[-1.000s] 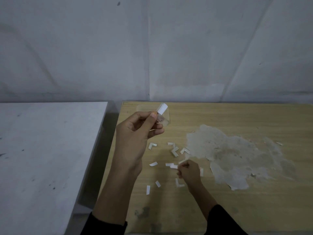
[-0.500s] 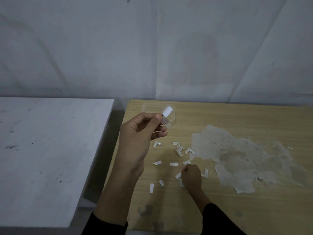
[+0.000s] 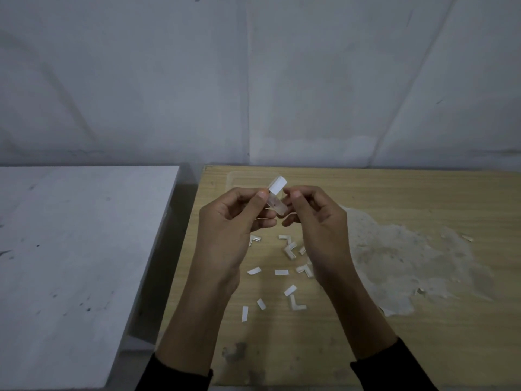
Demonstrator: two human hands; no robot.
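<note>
My left hand (image 3: 234,230) is raised over the wooden table (image 3: 408,348) and pinches a small clear corner piece (image 3: 275,205) between thumb and fingers. A white strip (image 3: 278,184) sticks up from the piece's top end. My right hand (image 3: 318,230) faces it, with curled thumb and fingers closing on the piece's lower right end. Whether it also holds something else is hidden. Below the hands, several L-shaped corner pieces (image 3: 290,249) and loose white strips (image 3: 281,272) lie scattered on the table.
A clear shallow plastic container (image 3: 239,179) sits at the table's back edge behind the hands. A pale worn patch (image 3: 408,258) covers the wood to the right. A white table (image 3: 70,263) stands to the left across a narrow gap. A grey wall rises behind.
My right hand has lifted off the table from among the strips and come up to meet the piece in my left hand. The left hand has stayed raised with it.
</note>
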